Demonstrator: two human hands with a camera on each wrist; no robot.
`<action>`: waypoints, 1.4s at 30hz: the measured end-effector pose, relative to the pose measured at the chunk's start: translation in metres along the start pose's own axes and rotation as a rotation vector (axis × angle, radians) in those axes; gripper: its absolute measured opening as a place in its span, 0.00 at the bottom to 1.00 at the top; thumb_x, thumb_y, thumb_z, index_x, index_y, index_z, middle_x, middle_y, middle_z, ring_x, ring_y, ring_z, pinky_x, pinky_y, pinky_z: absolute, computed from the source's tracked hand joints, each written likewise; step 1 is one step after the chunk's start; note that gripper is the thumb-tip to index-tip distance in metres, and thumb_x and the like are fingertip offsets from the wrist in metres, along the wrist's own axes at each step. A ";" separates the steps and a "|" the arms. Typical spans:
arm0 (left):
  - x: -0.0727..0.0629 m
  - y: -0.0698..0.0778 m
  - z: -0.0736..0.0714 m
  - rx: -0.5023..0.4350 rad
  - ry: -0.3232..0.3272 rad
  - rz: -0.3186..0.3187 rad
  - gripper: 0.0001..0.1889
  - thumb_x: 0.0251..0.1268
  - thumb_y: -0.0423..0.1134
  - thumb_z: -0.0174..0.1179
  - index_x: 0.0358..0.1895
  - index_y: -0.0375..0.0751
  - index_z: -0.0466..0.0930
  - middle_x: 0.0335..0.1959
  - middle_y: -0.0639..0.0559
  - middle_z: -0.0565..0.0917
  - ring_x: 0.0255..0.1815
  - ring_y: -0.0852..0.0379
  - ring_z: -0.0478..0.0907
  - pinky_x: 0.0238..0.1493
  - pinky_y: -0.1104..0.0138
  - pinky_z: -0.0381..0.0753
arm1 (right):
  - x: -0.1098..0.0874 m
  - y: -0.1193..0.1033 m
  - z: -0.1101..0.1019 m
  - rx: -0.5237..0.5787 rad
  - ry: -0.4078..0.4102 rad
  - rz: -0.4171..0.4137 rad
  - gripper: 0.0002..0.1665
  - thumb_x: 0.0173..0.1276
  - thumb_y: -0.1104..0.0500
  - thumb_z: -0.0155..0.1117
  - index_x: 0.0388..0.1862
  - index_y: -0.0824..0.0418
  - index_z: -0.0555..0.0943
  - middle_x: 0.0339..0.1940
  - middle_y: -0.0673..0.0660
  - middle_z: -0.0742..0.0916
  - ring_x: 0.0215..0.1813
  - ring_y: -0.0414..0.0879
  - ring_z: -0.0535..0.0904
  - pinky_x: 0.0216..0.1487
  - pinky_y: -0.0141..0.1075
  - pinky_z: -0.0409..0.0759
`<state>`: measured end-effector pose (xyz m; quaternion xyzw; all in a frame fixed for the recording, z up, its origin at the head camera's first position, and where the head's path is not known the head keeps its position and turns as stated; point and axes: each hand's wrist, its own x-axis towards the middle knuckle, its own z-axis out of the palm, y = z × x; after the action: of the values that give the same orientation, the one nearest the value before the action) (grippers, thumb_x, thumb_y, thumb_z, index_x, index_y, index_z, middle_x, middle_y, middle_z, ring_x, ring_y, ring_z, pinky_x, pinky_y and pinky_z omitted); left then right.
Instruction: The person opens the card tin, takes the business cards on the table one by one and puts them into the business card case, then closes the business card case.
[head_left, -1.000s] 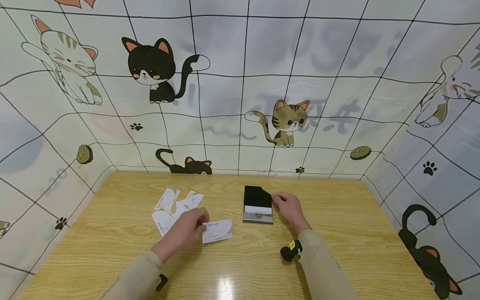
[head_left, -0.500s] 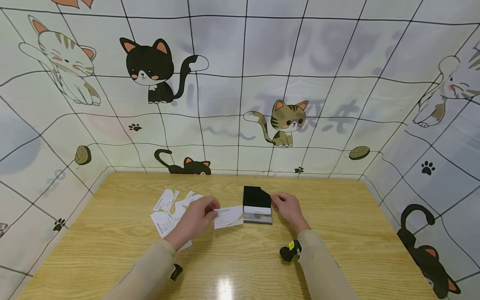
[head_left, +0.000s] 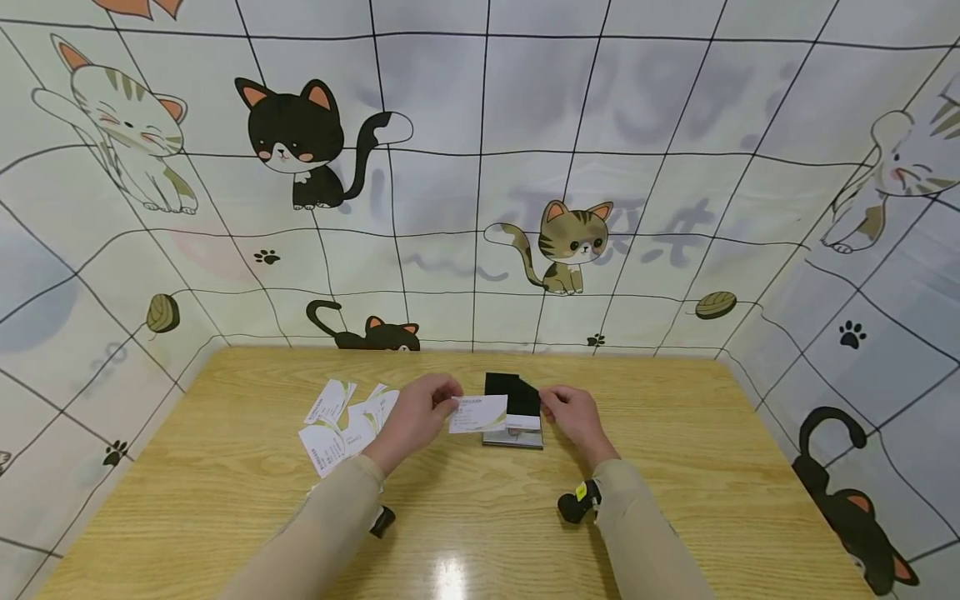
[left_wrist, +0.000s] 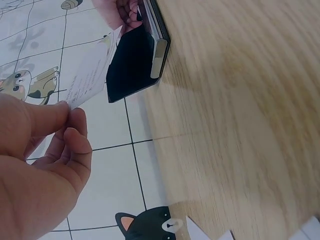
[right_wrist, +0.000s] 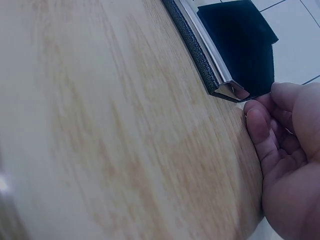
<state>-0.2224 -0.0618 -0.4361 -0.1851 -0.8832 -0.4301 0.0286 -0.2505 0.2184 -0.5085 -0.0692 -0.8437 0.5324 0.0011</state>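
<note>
My left hand (head_left: 415, 417) pinches a white printed business card (head_left: 477, 414) by its left edge, thumb and fingertips together. The card's right end overlaps a business card case (head_left: 513, 439) standing open on the table, hiding part of it. The case has a raised black flap (right_wrist: 240, 40) and a silvery metal body (right_wrist: 212, 47), with a white strip showing inside in the head view. At the case's right side, my right hand (head_left: 576, 415) pinches the edge of the black flap between thumb and fingers. In the left wrist view the card (left_wrist: 90, 70) hangs beside the flap.
Several loose business cards (head_left: 325, 448) lie spread on the wooden table (head_left: 675, 500) to the left, partly behind my left forearm. A cat-printed cloth (head_left: 442, 183) rises behind the table and along both sides. Each wrist bears a small black camera.
My left hand has carried the business card rightward and away from me, from beside the loose cards to in front of the case. The right hand stays at the flap.
</note>
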 end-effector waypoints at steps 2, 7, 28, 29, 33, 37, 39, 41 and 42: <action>0.003 0.001 0.002 0.000 -0.001 -0.008 0.04 0.71 0.28 0.64 0.40 0.41 0.84 0.33 0.54 0.81 0.33 0.58 0.74 0.37 0.64 0.76 | 0.000 0.000 0.000 0.002 0.001 -0.003 0.18 0.80 0.54 0.60 0.31 0.63 0.85 0.27 0.54 0.85 0.31 0.46 0.79 0.39 0.36 0.76; 0.012 0.001 0.007 0.014 0.005 -0.018 0.03 0.70 0.28 0.64 0.40 0.39 0.84 0.36 0.52 0.83 0.35 0.57 0.76 0.41 0.62 0.78 | -0.001 -0.001 0.001 0.003 0.007 -0.002 0.18 0.79 0.54 0.61 0.31 0.63 0.85 0.27 0.55 0.85 0.31 0.46 0.79 0.38 0.36 0.75; 0.031 -0.009 0.038 -0.050 0.058 -0.001 0.05 0.66 0.24 0.65 0.37 0.37 0.85 0.33 0.47 0.85 0.34 0.55 0.77 0.41 0.61 0.79 | 0.000 -0.002 0.002 0.027 0.013 0.017 0.17 0.80 0.55 0.61 0.36 0.66 0.86 0.28 0.54 0.85 0.32 0.44 0.79 0.37 0.34 0.77; 0.032 -0.010 0.039 -0.045 0.059 0.000 0.05 0.66 0.24 0.65 0.37 0.37 0.85 0.34 0.47 0.85 0.35 0.55 0.77 0.41 0.61 0.80 | 0.000 -0.002 0.002 0.027 0.013 0.017 0.17 0.80 0.55 0.61 0.36 0.66 0.86 0.28 0.54 0.85 0.32 0.44 0.80 0.37 0.34 0.77; 0.033 -0.012 0.044 -0.031 0.061 -0.004 0.05 0.67 0.24 0.64 0.37 0.37 0.85 0.36 0.45 0.86 0.36 0.55 0.78 0.43 0.60 0.81 | 0.000 -0.001 0.002 0.023 0.012 0.017 0.16 0.80 0.56 0.61 0.36 0.66 0.86 0.28 0.54 0.85 0.32 0.44 0.80 0.37 0.34 0.78; 0.036 -0.014 0.048 -0.026 0.058 -0.007 0.06 0.67 0.24 0.64 0.37 0.38 0.85 0.37 0.44 0.86 0.37 0.54 0.78 0.44 0.60 0.81 | 0.001 -0.002 0.003 0.018 0.011 0.017 0.17 0.80 0.55 0.61 0.36 0.65 0.86 0.28 0.53 0.85 0.32 0.45 0.80 0.38 0.34 0.78; 0.037 -0.014 0.050 -0.024 0.057 -0.009 0.05 0.67 0.24 0.64 0.38 0.38 0.85 0.36 0.45 0.86 0.37 0.55 0.78 0.43 0.60 0.80 | 0.000 -0.002 0.002 0.018 0.012 0.017 0.17 0.80 0.54 0.61 0.36 0.65 0.86 0.28 0.54 0.85 0.32 0.45 0.80 0.38 0.35 0.78; 0.039 -0.014 0.052 -0.020 0.058 -0.009 0.06 0.66 0.23 0.64 0.38 0.37 0.86 0.35 0.46 0.85 0.36 0.55 0.77 0.42 0.61 0.80 | 0.000 -0.002 0.002 0.015 0.009 0.012 0.17 0.80 0.54 0.61 0.36 0.66 0.86 0.28 0.54 0.85 0.32 0.45 0.80 0.38 0.35 0.78; 0.039 -0.013 0.053 -0.018 0.059 -0.012 0.06 0.66 0.23 0.64 0.37 0.37 0.85 0.35 0.46 0.85 0.36 0.55 0.77 0.42 0.62 0.80 | 0.000 -0.002 0.002 0.013 0.010 0.010 0.17 0.80 0.54 0.61 0.36 0.66 0.86 0.29 0.54 0.86 0.32 0.45 0.80 0.38 0.35 0.78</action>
<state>-0.2575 -0.0165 -0.4716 -0.1672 -0.8792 -0.4433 0.0504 -0.2507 0.2164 -0.5078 -0.0761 -0.8398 0.5376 0.0029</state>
